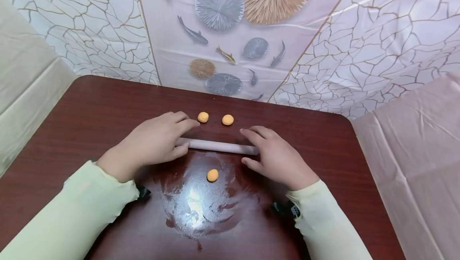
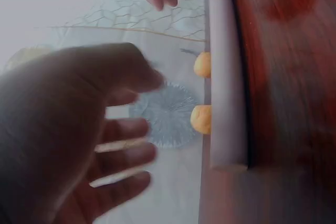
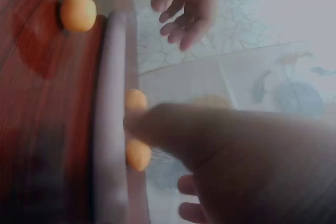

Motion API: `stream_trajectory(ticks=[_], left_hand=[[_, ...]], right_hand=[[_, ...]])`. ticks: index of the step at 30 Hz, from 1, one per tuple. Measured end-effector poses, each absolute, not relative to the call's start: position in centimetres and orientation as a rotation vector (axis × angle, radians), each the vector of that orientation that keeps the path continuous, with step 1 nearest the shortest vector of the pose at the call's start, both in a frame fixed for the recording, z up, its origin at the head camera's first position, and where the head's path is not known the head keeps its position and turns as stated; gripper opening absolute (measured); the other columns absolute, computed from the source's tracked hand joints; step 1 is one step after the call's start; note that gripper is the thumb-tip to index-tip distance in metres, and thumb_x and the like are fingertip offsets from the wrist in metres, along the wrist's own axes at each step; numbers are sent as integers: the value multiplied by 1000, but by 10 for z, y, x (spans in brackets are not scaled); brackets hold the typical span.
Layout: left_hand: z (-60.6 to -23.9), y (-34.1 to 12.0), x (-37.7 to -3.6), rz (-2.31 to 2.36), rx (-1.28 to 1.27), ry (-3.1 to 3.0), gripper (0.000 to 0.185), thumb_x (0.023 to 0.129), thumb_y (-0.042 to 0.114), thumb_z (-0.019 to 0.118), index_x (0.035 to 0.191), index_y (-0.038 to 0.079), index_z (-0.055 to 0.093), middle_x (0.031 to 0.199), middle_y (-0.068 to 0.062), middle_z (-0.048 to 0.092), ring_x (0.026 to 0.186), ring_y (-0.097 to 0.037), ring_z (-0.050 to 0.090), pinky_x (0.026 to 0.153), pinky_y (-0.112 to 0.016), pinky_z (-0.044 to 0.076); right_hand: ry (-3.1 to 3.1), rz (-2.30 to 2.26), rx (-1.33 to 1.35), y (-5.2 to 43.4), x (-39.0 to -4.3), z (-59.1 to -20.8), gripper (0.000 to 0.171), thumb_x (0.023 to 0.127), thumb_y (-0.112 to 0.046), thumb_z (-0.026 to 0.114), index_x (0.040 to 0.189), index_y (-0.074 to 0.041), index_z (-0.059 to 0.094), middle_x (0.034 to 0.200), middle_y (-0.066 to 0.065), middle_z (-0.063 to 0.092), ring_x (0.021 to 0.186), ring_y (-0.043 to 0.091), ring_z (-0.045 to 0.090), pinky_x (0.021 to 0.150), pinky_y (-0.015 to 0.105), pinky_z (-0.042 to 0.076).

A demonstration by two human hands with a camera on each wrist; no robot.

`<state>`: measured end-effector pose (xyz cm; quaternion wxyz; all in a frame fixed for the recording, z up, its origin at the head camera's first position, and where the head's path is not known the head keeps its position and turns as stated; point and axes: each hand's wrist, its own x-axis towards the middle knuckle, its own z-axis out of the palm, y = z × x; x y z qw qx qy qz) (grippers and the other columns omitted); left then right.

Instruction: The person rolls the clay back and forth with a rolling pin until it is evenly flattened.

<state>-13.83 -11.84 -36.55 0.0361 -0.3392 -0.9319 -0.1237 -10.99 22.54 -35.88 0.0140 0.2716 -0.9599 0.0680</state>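
Flat, both hands [image 1: 158, 140] [image 1: 278, 156] open – resting on rolling pin [image 1: 215, 145], dough ball [image 1: 212, 175] nearby

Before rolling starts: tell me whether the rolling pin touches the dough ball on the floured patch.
Apart. The head view shows bare dark table between the rolling pin and the dough ball, which sits alone in the flour nearer the person.
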Motion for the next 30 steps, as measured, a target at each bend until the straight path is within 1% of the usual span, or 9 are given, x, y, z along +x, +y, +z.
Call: stream_trajectory(ticks=[4, 7, 9, 11, 17, 21, 25, 28, 30], left_hand=[[-374, -108, -149, -322, -1072, -3004, 48, 92, 27, 70, 139, 17, 66, 121, -3, 65, 108, -25, 64, 92, -45, 55], [-382, -103, -156, -314, -1098, -3041, 31, 90, 25, 73, 120, 17, 72, 104, -1, 63, 91, -21, 61, 84, -41, 53], [-385, -101, -159, -329, -1117, -3044, 19, 88, 23, 75, 106, 18, 72, 93, 1, 59, 81, -19, 56, 78, -38, 51], [-388, -100, -161, -340, -1130, -3049, 12, 87, 22, 76, 97, 19, 69, 88, 2, 56, 77, -17, 52, 75, -36, 49], [-391, -99, -165, -355, -1151, -3077, 13, 82, 19, 76, 83, 20, 63, 82, 2, 55, 73, -18, 49, 70, -35, 45], [-386, -97, -163, -360, -1173, -3073, 16, 80, 22, 75, 82, 19, 59, 81, 2, 54, 72, -18, 48, 69, -35, 44], [-380, -96, -149, -384, -1129, -3027, 16, 86, 28, 65, 93, 17, 56, 85, 2, 54, 73, -17, 51, 69, -35, 46], [-379, -96, -132, -408, -1086, -2999, 16, 89, 30, 59, 96, 19, 50, 83, 4, 52, 70, -16, 50, 63, -33, 45], [-381, -95, -121, -424, -1067, -2996, 18, 91, 36, 58, 94, 21, 49, 79, 5, 51, 65, -14, 50, 57, -33, 43]], right_hand=[[-3022, 165, 880, 214, -121, -371, 53, 91, -30, 79, 141, -18, 63, 130, 1, 62, 118, 22, 60, 101, 41, 56], [-3052, 123, 893, 207, -128, -380, 45, 89, -21, 77, 133, -17, 67, 119, -1, 63, 108, 20, 60, 96, 38, 56], [-3067, 110, 901, 203, -131, -385, 42, 88, -17, 76, 129, -17, 69, 113, -2, 65, 103, 19, 61, 93, 37, 57], [-3077, 109, 904, 200, -133, -388, 38, 87, -13, 75, 125, -17, 71, 108, -2, 65, 100, 18, 62, 91, 37, 57], [-3081, 95, 905, 194, -134, -392, 25, 83, -8, 72, 106, -19, 71, 95, -5, 61, 91, 17, 60, 84, 34, 56], [-3082, 114, 887, 193, -130, -390, 19, 80, -11, 70, 95, -21, 63, 89, -6, 57, 83, 16, 56, 78, 33, 52], [-3061, 213, 829, 192, -116, -383, 16, 82, -15, 64, 94, -20, 55, 84, -6, 53, 75, 16, 52, 70, 33, 49], [-3005, 242, 811, 191, -101, -380, 13, 85, -18, 60, 94, -21, 51, 78, -7, 51, 69, 15, 50, 64, 33, 46], [-2964, 217, 822, 191, -91, -381, 11, 86, -20, 58, 92, -21, 48, 75, -8, 49, 66, 15, 49, 59, 33, 43]])
